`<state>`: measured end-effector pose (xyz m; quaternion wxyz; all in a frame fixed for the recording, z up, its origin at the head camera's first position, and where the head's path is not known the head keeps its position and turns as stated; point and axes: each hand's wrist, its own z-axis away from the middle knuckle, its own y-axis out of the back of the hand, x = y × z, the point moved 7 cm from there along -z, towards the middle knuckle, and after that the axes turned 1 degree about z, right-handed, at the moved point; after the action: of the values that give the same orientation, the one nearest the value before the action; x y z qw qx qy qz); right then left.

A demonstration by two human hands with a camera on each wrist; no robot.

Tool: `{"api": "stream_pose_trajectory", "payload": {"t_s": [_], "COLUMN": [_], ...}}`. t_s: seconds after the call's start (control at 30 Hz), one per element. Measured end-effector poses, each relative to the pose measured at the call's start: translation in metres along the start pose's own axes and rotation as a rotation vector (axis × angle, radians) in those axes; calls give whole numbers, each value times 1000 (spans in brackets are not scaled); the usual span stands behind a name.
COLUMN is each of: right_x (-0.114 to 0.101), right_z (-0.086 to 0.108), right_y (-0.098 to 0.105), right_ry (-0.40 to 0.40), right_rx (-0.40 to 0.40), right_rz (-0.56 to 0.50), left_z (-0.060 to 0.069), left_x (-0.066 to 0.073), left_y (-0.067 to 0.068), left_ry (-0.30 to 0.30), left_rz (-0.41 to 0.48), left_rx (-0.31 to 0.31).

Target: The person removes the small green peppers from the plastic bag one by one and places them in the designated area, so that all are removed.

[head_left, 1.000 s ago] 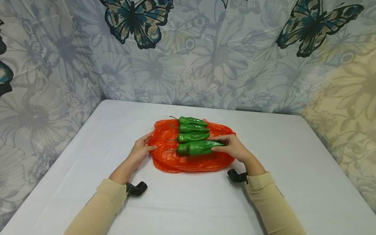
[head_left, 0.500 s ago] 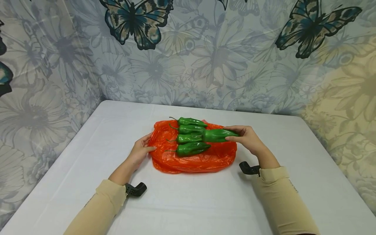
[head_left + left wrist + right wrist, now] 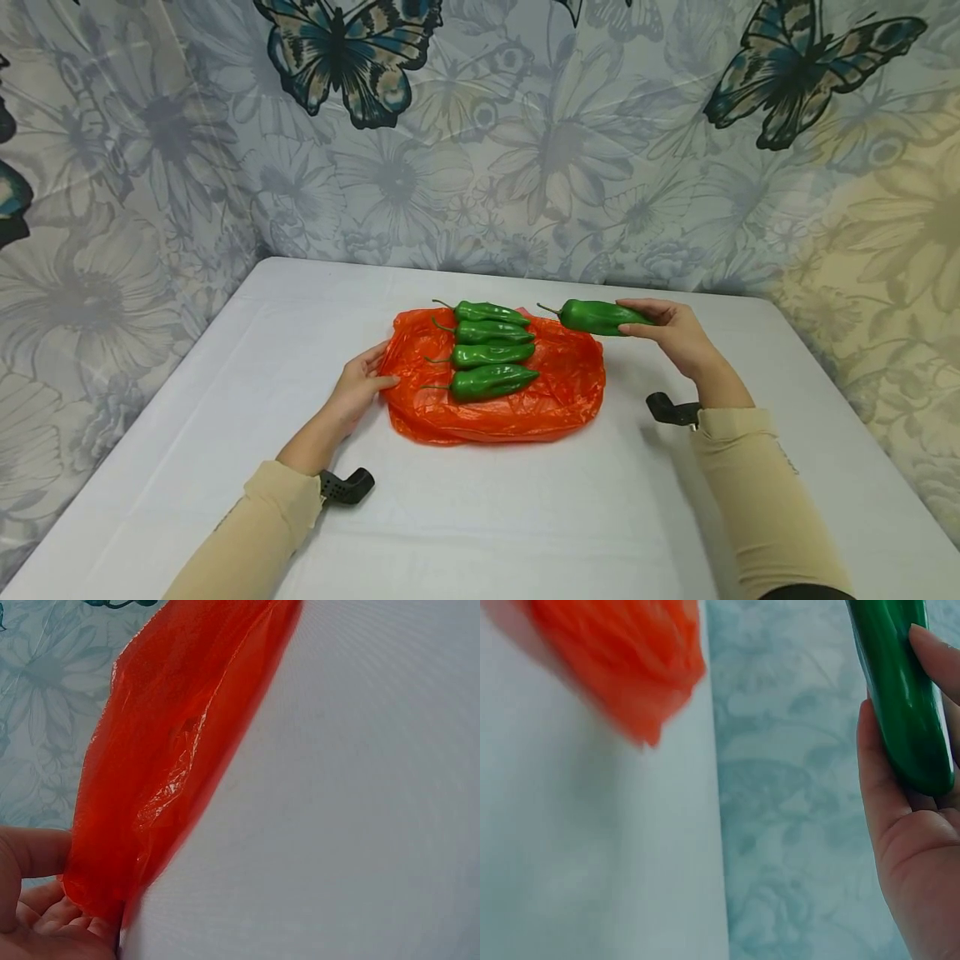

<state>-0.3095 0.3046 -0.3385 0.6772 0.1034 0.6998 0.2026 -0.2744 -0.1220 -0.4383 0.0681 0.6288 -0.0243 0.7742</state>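
My right hand [image 3: 670,332] holds a green pepper [image 3: 600,317] by its tapered end, raised above the back right edge of the red plastic bag [image 3: 517,429]. The stem of that pepper points left. In the right wrist view the same pepper [image 3: 904,697] lies between thumb and fingers. My left hand [image 3: 356,387] pinches the left edge of the bag, thumb on top. The left wrist view shows the bag [image 3: 172,750] gripped at its edge by the left hand [image 3: 45,907]. Several more green peppers [image 3: 493,381] lie in a row on the bag, stems to the left.
A white-covered table [image 3: 480,517] lies under everything. Behind it hangs a floral cloth [image 3: 555,167] with printed butterflies. A black wrist-worn device [image 3: 348,485] sits at the left wrist and another black device [image 3: 672,410] at the right.
The right hand has lifted the pepper off the front pepper in the row and carried it back and to the right. The left hand has stayed at the bag's edge.
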Motion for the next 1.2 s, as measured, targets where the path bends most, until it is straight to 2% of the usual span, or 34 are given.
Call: {"api": "stream_pose_trajectory", "payload": {"t_s": [0.2, 0.5, 0.7, 0.9, 1.2], "right_x": [5, 29, 44, 59, 77], "right_z": [-5, -16, -18, -20, -28], "right_y": [21, 44, 53, 60, 60], "right_ry": [-36, -190, -209, -228, -273], "right_rx": [2, 18, 3, 24, -8], "right_rz": [33, 49, 43, 49, 74], "left_z": [1, 0, -1, -2, -1], "left_x": [1, 0, 1, 2, 1], "left_y": [1, 2, 3, 3, 1], "left_ry": [-10, 1, -4, -18, -26], "left_rz": [-1, -2, -6, 3, 13], "left_rx": [-7, 9, 17, 11, 3]}}
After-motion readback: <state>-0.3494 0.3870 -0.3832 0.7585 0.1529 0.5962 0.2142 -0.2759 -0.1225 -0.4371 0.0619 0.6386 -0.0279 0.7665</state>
